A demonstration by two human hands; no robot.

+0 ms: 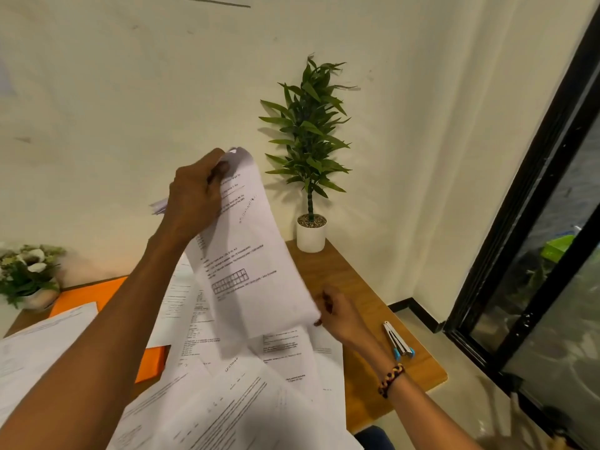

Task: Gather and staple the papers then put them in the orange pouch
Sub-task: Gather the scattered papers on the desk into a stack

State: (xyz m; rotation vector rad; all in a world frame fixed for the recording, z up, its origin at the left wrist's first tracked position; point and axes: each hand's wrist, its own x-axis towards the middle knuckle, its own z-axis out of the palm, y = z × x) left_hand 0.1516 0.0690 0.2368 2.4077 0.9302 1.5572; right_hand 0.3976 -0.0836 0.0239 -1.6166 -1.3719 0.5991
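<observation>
My left hand [198,196] is raised above the table and grips the top of a bunch of printed white papers [253,254] that hang down, blurred. My right hand [337,311] pinches the lower right corner of the same bunch. More loose printed sheets [246,394] lie spread over the wooden table [367,306] below. The orange pouch [87,297] lies flat at the left, mostly covered by sheets and my left forearm. A small silver stapler with blue ends [398,342] rests on the table just right of my right wrist.
A tall potted plant in a white pot [311,235] stands at the table's far right corner. A flower arrangement [29,274] sits at the far left. A black-framed glass door [535,254] is to the right, beyond the table edge.
</observation>
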